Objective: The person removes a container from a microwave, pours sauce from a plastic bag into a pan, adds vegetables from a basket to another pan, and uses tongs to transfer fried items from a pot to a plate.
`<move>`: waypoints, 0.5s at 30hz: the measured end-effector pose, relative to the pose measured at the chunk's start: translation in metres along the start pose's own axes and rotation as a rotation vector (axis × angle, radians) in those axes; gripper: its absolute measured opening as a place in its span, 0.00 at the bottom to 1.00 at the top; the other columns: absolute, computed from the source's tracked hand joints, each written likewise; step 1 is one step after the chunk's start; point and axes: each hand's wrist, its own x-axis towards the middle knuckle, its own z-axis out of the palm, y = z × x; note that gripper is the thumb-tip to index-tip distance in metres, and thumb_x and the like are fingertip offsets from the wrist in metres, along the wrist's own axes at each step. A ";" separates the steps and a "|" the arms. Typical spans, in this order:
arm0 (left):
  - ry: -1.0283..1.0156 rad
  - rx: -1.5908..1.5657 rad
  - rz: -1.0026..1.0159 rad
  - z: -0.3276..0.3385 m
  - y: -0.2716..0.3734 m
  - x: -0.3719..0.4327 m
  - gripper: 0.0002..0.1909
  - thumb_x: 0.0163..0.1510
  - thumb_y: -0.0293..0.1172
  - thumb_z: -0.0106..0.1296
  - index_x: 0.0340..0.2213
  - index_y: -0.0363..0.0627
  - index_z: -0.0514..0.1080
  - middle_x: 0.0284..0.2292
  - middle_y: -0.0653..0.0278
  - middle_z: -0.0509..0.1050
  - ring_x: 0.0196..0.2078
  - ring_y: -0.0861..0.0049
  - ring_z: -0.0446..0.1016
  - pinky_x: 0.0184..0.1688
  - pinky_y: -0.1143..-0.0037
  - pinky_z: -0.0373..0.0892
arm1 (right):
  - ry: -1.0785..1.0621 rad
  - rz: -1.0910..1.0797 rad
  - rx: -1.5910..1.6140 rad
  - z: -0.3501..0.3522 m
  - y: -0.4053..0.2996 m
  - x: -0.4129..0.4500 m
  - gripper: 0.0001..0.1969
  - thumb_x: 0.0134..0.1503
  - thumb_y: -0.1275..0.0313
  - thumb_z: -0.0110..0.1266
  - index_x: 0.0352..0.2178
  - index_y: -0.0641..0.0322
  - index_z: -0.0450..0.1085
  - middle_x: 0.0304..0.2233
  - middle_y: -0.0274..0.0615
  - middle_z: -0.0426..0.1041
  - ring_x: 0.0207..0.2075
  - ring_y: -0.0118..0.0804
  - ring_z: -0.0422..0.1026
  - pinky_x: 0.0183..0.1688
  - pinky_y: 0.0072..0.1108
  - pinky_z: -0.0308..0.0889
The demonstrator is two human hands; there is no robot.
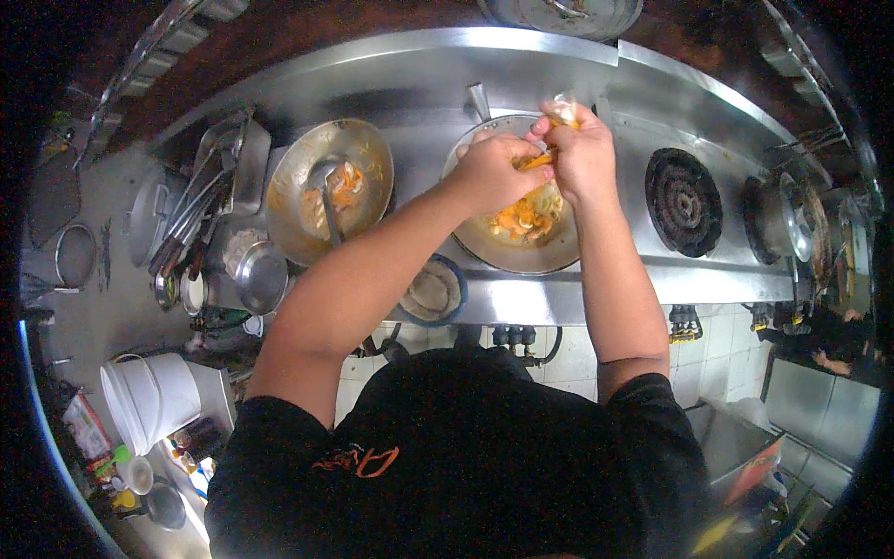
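My left hand (497, 171) and my right hand (587, 154) meet above a round pan (489, 255). Between them they grip what looks like a clear plastic bag (563, 108) with orange food strips (535, 161) in it; my fingers cover much of it. Orange and pale cut food (524, 213) lies in the pan, whose handle (479, 101) points towards the back. Left of it, a tilted wok (283, 206) holds some orange and pale food (346, 183). A ladle (328, 199) rests in that wok.
A bare burner (684, 202) is to the right on the steel stove (632, 276). Several utensils (192, 223) lean by a steel container (255, 164) at left. Near the front edge are a blue-rimmed bowl (457, 300) and a steel bowl (262, 278). A white bucket (157, 398) stands lower left.
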 end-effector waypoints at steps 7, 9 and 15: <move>-0.419 -0.259 -0.153 -0.018 0.021 0.011 0.19 0.58 0.45 0.53 0.35 0.38 0.78 0.32 0.51 0.79 0.34 0.76 0.75 0.43 0.74 0.69 | 0.010 -0.137 0.260 0.002 -0.005 -0.014 0.06 0.52 0.85 0.43 0.25 0.63 0.65 0.19 0.36 0.66 0.19 0.28 0.65 0.28 0.22 0.67; -0.401 -0.382 -0.183 -0.016 0.022 0.008 0.18 0.58 0.44 0.54 0.36 0.38 0.77 0.33 0.52 0.79 0.34 0.76 0.75 0.44 0.74 0.69 | -0.020 -0.156 0.234 0.004 -0.008 -0.019 0.07 0.51 0.85 0.42 0.25 0.63 0.65 0.18 0.36 0.66 0.19 0.28 0.64 0.26 0.23 0.66; -0.391 -0.404 -0.229 -0.030 0.035 0.002 0.14 0.57 0.37 0.54 0.38 0.37 0.77 0.36 0.56 0.78 0.38 0.76 0.74 0.46 0.73 0.68 | -0.269 -0.119 0.321 0.000 -0.007 -0.017 0.07 0.51 0.85 0.43 0.24 0.61 0.65 0.19 0.37 0.68 0.21 0.29 0.67 0.25 0.22 0.63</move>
